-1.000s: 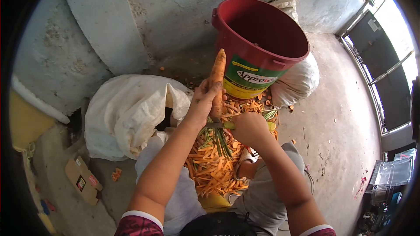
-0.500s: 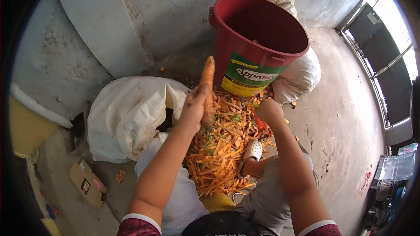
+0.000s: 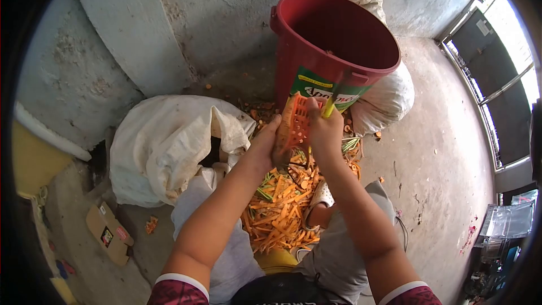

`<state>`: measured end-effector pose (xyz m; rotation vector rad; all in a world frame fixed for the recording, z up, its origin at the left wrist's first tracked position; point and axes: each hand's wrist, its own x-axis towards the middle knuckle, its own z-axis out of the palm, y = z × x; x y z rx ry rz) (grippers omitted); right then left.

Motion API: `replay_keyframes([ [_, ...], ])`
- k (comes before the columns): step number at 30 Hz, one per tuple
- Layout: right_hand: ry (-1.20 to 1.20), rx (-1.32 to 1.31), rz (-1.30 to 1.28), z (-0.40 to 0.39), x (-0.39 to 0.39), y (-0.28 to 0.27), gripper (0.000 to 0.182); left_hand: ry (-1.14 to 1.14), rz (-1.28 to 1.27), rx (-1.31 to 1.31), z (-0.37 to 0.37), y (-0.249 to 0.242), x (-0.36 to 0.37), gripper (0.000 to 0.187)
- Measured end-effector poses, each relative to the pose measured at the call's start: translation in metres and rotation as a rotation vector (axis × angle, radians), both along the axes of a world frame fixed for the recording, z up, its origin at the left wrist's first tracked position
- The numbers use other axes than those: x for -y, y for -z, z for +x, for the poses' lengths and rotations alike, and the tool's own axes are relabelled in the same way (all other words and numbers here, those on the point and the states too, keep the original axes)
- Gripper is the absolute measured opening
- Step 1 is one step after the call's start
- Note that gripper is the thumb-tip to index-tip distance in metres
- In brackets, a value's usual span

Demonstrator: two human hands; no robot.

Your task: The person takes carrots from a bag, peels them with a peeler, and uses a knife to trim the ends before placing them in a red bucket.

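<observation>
Head view: the only view; it looks down on two bare arms over a messy floor.
Left hand [image 3: 265, 146]: its grip is wrapped tight around the lower end of the carrot.
Carrot [image 3: 293, 121]: it is held up above the peels, just in front of the bucket. It looks blurry, so I cannot tell its exact shape.
Right hand [image 3: 323, 129]: its grip is closed on the peeler, and the hand is right beside the carrot, touching it.
Peeler [image 3: 332, 103]: a thin yellow and dark tool that sticks up out of the right fist, in front of the bucket's label. I cannot tell if its blade is on the carrot.
Peels [image 3: 279, 209]: a big heap of orange strips and some green stalks on the floor, under both arms.
Bucket [image 3: 293, 73]: red, with a green and yellow label. It stands just past the hands, close to the wall.
Sack [image 3: 158, 147]: white and open, lying on the floor to the left of the left arm, near the peels.
Second sack [image 3: 387, 101]: white and full, tucked behind the bucket on the right.
Shoe [image 3: 323, 193]: a white shoe with holes, at the edge of the peels below the right arm.
Box [image 3: 107, 232]: a small flat cardboard box on the floor at the lower left, well apart from the hands.
Floor [image 3: 435, 152]: bare grey concrete, with a few orange bits on it.
</observation>
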<state>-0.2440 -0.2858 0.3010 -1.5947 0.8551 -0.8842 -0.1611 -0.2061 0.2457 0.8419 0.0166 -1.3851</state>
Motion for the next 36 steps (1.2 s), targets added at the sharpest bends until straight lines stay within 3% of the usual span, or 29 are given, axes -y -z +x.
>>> replay_keyframes([
  [2,0.018,-0.042,-0.126,0.001,-0.009,-0.002,0.026,0.047,-0.093,-0.062,-0.001,0.008,0.0,0.033],
  [8,0.12,-0.194,-0.334,0.002,-0.018,0.004,0.016,0.036,-0.034,-0.003,-0.016,-0.023,-0.008,0.033],
  [11,0.17,-0.341,-0.431,-0.001,-0.008,0.008,0.016,0.222,-0.084,-0.009,-0.008,-0.008,-0.011,0.03],
  [14,0.335,-0.113,-0.36,-0.008,0.036,0.004,0.016,0.299,0.086,0.057,-0.02,-0.017,-0.018,0.035],
  [18,0.674,-0.303,-0.591,-0.035,0.111,0.031,0.018,0.315,0.189,0.078,-0.024,-0.047,-0.024,0.041],
  [21,0.701,-0.073,-0.115,-0.053,0.124,0.009,0.02,0.447,0.015,0.072,-0.015,-0.022,-0.035,0.042],
  [24,0.402,0.257,0.017,-0.043,0.087,-0.013,0.02,0.284,0.145,0.056,-0.014,-0.025,-0.03,0.042],
  [27,0.112,0.257,0.11,-0.027,0.053,-0.002,0.018,0.228,0.078,-0.014,-0.005,-0.011,-0.017,0.04],
  [32,0.027,0.042,0.083,-0.015,-0.004,0.003,0.021,0.135,0.022,-0.004,-0.009,-0.011,-0.01,0.036],
  [36,0.054,-0.009,-0.179,-0.012,-0.023,0.0,0.021,0.096,0.099,0.041,-0.018,-0.022,-0.006,0.034],
])
